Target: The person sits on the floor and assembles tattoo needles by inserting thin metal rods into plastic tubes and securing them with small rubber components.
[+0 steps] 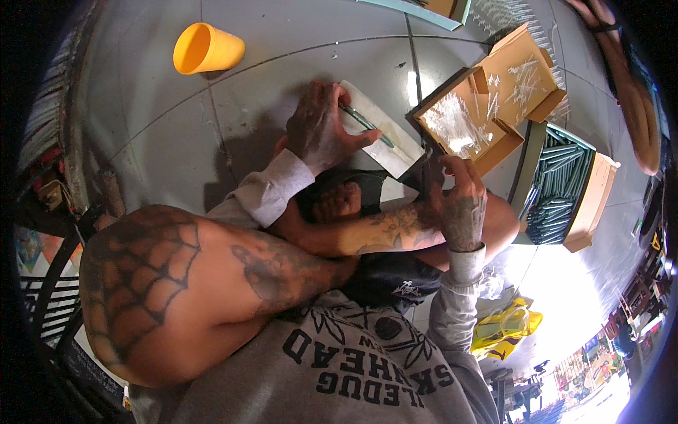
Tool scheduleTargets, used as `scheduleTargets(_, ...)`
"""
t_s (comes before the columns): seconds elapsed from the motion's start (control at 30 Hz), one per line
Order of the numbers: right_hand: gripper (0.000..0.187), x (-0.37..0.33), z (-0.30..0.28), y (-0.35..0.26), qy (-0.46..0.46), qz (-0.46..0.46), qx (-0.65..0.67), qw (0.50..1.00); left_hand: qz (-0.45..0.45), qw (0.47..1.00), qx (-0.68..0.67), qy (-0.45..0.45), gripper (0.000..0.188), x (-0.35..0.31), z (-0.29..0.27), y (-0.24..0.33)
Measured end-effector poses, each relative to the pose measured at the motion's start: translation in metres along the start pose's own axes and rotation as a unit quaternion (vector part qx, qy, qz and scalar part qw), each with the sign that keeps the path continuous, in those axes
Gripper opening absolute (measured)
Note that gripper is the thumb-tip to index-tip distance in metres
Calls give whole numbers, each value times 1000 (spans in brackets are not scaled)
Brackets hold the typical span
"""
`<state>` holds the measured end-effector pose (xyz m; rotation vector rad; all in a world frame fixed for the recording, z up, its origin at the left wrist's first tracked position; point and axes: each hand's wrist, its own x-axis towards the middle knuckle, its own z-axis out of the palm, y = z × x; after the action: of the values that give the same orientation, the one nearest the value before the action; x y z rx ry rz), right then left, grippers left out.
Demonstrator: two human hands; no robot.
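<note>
My left hand is closed on a slim dark green pen, its thumb and index finger set along the barrel. Beneath the pen lies a pale rectangular board, slanting away from my crossed legs. Off the board's near right end, my right hand is raised with its fingers bent inward. Whatever those fingers hold, if anything, is lost against a dark patch beside them. To the right of that hand stands a box packed with several similar green pens.
An open cardboard box holds clear thin plastic pieces. More clear pieces lie behind it. A yellow cup rests at the far left, and a yellow plastic bag near right. Another person's limb shows at far right.
</note>
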<state>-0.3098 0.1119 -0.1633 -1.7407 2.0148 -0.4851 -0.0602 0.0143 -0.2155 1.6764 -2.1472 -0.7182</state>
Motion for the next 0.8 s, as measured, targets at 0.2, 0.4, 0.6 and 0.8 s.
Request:
scheduleTargets(0.2,23,16,9,-23,96,13,90,991,22,999,4,28,76,-4,2,5)
scheduleTargets(0.4,21,27,56,-40,97,-32,121,987,41,997,-49,35,74,-7,-11,3)
scheduleTargets(0.6,36,27,72,-45,87,-41,103,990,-93,981,-166,30,49,1,-22,-46)
scheduleTargets(0.8,43,22,74,-39,116,-92,101,984,-147,940,-308,18,34,3,-23,-33)
